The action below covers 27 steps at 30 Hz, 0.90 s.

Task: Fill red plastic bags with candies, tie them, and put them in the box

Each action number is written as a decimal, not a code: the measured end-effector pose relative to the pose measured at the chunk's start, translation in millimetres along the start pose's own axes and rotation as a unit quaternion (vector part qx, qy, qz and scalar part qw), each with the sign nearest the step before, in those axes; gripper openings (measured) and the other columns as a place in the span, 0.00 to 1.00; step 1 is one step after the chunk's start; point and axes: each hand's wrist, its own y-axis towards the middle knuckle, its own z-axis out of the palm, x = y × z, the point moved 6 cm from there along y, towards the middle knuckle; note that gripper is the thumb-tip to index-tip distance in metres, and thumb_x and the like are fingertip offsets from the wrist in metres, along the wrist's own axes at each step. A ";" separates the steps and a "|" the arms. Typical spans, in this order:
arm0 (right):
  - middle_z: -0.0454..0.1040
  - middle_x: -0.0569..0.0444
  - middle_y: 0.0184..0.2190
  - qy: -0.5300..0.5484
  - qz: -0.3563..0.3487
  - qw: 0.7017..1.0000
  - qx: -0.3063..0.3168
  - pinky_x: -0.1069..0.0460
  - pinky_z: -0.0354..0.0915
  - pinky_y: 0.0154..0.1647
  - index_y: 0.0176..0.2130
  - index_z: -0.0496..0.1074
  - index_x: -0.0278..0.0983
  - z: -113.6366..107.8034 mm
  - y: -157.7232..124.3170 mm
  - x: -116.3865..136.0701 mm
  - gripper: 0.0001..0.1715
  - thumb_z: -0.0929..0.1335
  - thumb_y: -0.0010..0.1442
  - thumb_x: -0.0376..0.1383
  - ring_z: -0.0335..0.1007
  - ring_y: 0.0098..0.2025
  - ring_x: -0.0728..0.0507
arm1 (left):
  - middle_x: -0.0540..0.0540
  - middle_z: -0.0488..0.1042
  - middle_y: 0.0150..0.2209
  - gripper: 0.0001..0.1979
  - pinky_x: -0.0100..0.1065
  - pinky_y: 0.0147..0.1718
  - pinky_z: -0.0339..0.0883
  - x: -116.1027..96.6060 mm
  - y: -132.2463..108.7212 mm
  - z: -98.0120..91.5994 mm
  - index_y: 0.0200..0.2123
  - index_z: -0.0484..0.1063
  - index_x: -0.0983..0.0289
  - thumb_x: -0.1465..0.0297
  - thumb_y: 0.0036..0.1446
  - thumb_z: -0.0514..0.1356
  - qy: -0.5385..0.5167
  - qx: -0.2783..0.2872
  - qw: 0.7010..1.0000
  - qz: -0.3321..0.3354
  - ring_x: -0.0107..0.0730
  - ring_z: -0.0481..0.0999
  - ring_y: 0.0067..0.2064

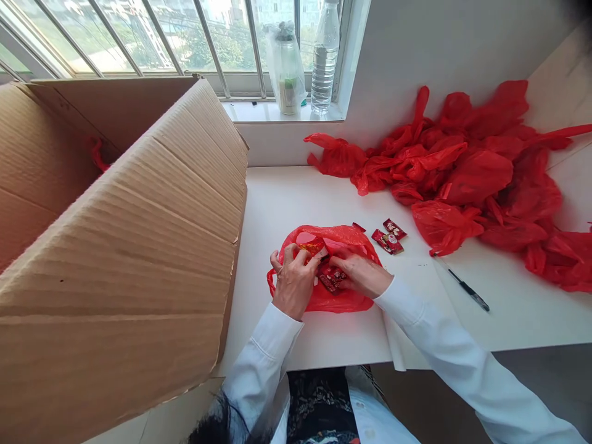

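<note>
An opened red plastic bag [351, 302] lies on the white table, with several small dark-red wrapped packets [331, 279] inside it. My left hand [294, 279] is at the bag's left side, its fingers curled and closed on a shiny red packet [312, 246] with yellow print. From the right, my right hand [363, 272] reaches into the bag, fingers bent in among the packets; its fingertips are partly hidden, so what they hold is unclear. Just beyond the bag, loose red packets [388, 242] rest on the table.
A large open cardboard box [185, 246] stands at the left, something red inside. Tied red bags [481, 176] are heaped at the back right. A pen [468, 290] lies on the table [277, 197]. On the windowsill stand a water bottle [324, 68] and a bagged jar [287, 80].
</note>
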 end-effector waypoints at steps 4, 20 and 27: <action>0.70 0.44 0.46 -0.008 0.003 1.000 0.011 0.52 0.64 0.36 0.46 0.68 0.36 8.3 -6.5 11.0 0.17 0.60 0.59 0.25 0.71 0.43 0.42 | 0.59 0.75 0.45 0.12 0.68 0.53 0.48 4.4 -3.1 7.6 0.42 0.74 0.57 0.75 0.55 0.58 0.015 0.013 1.000 -0.004 0.55 0.64 0.56; 0.75 0.53 0.32 0.113 -0.011 0.994 0.011 0.52 0.64 0.36 0.36 0.73 0.36 -8.9 -20.5 -5.9 0.07 0.66 0.56 0.30 0.71 0.34 0.46 | 0.60 0.73 0.49 0.24 0.68 0.54 0.48 21.2 -18.1 4.4 0.47 0.70 0.59 0.82 0.47 0.59 0.010 0.067 0.997 0.025 0.55 0.62 0.59; 0.78 0.53 0.38 0.133 -0.007 0.991 0.009 0.51 0.66 0.42 0.45 0.73 0.37 -16.5 -27.6 -14.7 0.16 0.66 0.55 0.29 0.73 0.40 0.45 | 0.58 0.75 0.39 0.04 0.69 0.54 0.45 16.1 -18.9 15.5 0.34 0.73 0.61 0.70 0.52 0.63 -0.010 0.054 0.998 0.037 0.51 0.67 0.53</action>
